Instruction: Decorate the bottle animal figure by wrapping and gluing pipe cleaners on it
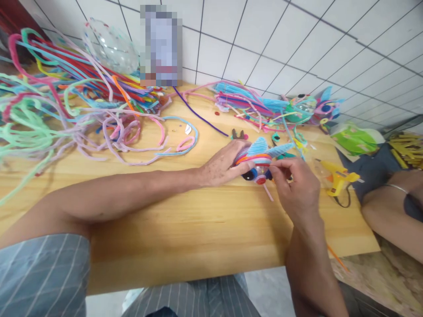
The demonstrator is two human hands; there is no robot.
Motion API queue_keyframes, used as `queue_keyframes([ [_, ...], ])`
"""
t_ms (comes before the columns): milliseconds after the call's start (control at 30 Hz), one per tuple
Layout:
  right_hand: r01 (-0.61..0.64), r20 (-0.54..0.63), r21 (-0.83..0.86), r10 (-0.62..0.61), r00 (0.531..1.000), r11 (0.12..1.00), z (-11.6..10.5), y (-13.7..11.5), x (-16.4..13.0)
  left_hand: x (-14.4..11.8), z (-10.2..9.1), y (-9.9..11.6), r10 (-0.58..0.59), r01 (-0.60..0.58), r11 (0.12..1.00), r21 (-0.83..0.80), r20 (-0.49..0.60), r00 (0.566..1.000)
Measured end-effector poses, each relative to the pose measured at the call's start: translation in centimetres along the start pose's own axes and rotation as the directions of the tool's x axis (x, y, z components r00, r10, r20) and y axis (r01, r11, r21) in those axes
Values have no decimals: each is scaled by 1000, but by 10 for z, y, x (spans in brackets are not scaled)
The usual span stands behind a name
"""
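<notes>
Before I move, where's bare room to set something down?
Bare wood lies between the left forearm, right forearm and near table edge; a smaller patch, in front of the yellow glue gun. Pipe cleaners crowd the left end and back.

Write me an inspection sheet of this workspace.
Surface: wooden table, pale-grained.
Job's things: craft figure with two blue pointed pieces on top.
Clutter: fuzzy stems, tangled at left, more toward the back.
Hands: left hand holds the craft figure; right hand at its right side in view, grip unclear.
Cables: black cord beside the yellow glue gun; whole run not visible.
Surroundings: white tiled wall; another person at the right edge.
</notes>
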State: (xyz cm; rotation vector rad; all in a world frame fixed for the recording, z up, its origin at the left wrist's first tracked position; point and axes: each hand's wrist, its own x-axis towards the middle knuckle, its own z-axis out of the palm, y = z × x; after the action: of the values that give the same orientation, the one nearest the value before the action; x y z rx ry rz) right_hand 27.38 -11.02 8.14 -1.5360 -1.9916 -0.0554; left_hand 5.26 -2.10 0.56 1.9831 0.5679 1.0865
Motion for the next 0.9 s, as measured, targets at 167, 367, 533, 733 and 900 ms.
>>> queue_keyframes([
  [167,-54,7,52,54,999,997,0,0,-2,0,0,-1,9,-9,1000,6,3,1000],
  [367,-207,-3,83,208,978,975,1,1,-6,0,0,-3,-23,24,999,-22,23,999],
  [533,-289,25,151,289,957,945,1,0,-4,-1,1,-3,-64,65,997,-34,30,998],
  [733,-394,68,195,388,919,898,-1,-3,1,-1,-1,0,-83,85,996,-35,45,996],
  [900,-443,127,236,424,897,865,0,-5,6,-1,-1,0,-88,90,995,-37,54,995],
])
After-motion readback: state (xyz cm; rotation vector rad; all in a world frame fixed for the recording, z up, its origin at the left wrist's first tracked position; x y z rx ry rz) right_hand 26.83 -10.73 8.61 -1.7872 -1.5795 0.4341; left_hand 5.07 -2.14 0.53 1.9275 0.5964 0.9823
